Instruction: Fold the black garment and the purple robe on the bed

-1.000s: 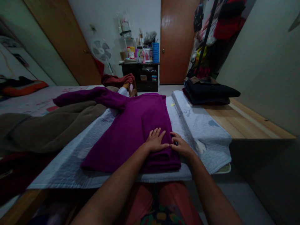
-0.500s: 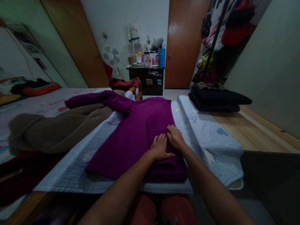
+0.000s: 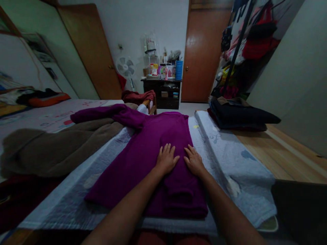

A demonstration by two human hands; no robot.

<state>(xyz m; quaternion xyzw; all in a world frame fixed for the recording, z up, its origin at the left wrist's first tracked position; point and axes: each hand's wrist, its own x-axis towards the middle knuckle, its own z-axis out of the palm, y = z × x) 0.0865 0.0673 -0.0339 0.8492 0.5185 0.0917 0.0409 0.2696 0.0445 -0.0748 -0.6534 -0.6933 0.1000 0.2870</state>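
A purple long-sleeved top [image 3: 138,160] lies spread on a pale blue patterned cloth [image 3: 68,190]. Its right side is folded inward, and one sleeve lies along the body with its cuff near the hem. The other sleeve stretches out to the left across a brown garment. My left hand [image 3: 166,160] rests flat on the folded sleeve, fingers spread. Along the top's right edge, my right hand [image 3: 194,160] lies with its palm down and fingers apart. Neither hand grips the fabric.
The brown fleecy garment [image 3: 58,146] and a dark red one [image 3: 28,190] lie to the left. A stack of folded dark clothes [image 3: 242,114] sits at the right on a wooden surface [image 3: 258,149]. Further back stand a fan [image 3: 125,67] and a dark shelf [image 3: 163,93].
My hands have moved apart: the left has slid left over the folded sleeve, while the right stays by the edge. The camera view has tilted slightly, and the sleeve cuff shows more.
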